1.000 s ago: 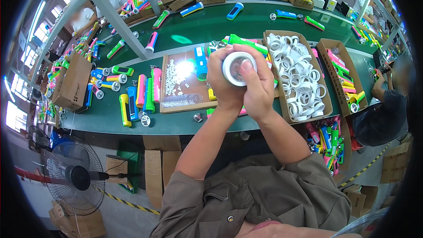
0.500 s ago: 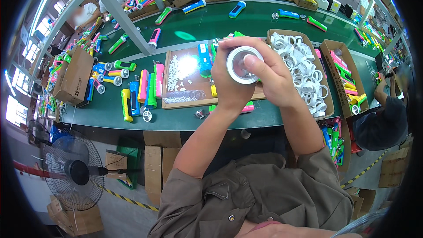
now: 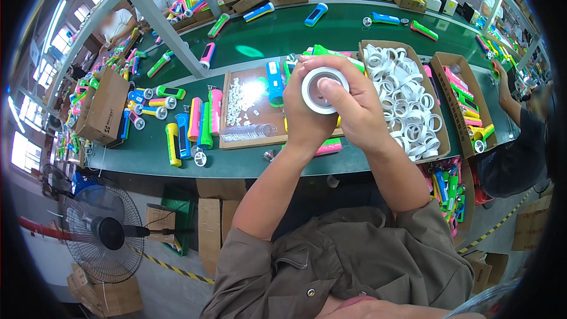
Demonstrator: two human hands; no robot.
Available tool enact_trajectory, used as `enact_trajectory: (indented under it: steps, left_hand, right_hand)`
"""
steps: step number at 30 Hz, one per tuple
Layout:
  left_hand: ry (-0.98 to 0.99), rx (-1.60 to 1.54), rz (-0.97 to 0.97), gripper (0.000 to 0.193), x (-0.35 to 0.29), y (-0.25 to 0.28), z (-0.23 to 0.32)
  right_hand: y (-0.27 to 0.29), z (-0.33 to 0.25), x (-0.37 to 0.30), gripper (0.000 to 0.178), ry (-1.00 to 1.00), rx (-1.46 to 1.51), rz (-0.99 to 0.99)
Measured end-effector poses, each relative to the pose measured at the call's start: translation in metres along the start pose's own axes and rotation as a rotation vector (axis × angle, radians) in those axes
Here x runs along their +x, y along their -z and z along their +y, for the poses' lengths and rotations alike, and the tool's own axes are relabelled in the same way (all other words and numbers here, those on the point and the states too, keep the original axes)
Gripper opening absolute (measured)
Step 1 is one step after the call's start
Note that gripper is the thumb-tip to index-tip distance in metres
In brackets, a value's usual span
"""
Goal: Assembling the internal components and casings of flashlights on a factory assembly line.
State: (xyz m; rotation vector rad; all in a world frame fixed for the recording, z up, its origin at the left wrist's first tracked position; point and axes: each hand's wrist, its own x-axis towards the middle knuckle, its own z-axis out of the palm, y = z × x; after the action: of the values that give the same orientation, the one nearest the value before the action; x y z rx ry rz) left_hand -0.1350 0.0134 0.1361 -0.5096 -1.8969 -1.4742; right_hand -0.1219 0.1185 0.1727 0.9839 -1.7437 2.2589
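Both my hands are closed around a flashlight, whose round head with a white ring [image 3: 307, 90] faces up toward me. My left hand [image 3: 302, 119] wraps the left side, below the ring. From the right, my right hand [image 3: 361, 109] grips it, the thumb lying across the ring's opening. The flashlight's body is hidden by my hands. Beneath them, a shallow brown tray [image 3: 227, 142] holds small white parts [image 3: 236, 103], a row of clear lens discs [image 3: 251, 132] and a blue flashlight [image 3: 274, 82].
A carton of white rings [image 3: 407, 91] stands right of my hands, with a box of colourful flashlights [image 3: 466, 103] beyond it. Several flashlights [image 3: 192, 124] lie left of the tray. A green conveyor belt [image 3: 266, 32] runs behind. A standing fan [image 3: 109, 233] is at lower left; co-workers sit around.
My hands stay around the flashlight, its head shifted slightly left and down, the right thumb still over the opening. The scene has shifted slightly. The co-worker's arm at right has risen.
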Motion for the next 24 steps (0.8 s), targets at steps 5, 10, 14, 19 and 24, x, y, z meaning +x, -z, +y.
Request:
enact_trajectory:
  steps: [5,10,14,19,24]
  left_hand:
    - [0.041,-0.044,-0.026,0.044,0.003,0.004,0.003]
    - [-0.011,0.011,-0.29,0.034,0.009,0.019,0.006]
    - [0.017,0.0,-0.361,0.034,0.011,0.026,0.001]
    - [0.035,-0.037,-0.396,0.034,0.013,0.027,0.004]
    - [0.113,-0.081,-0.397,0.034,0.016,0.03,0.006]
  right_hand:
    - [0.015,-0.001,0.005,0.03,-0.046,0.04,-0.02]
    - [0.048,-0.008,0.03,0.033,-0.017,-0.207,-0.533]
    - [0.043,-0.003,0.024,0.029,-0.178,-0.023,-0.522]
    - [0.04,-0.004,0.017,0.032,-0.194,0.001,-0.465]
    - [0.037,-0.006,0.017,0.036,-0.07,-0.063,-0.437]
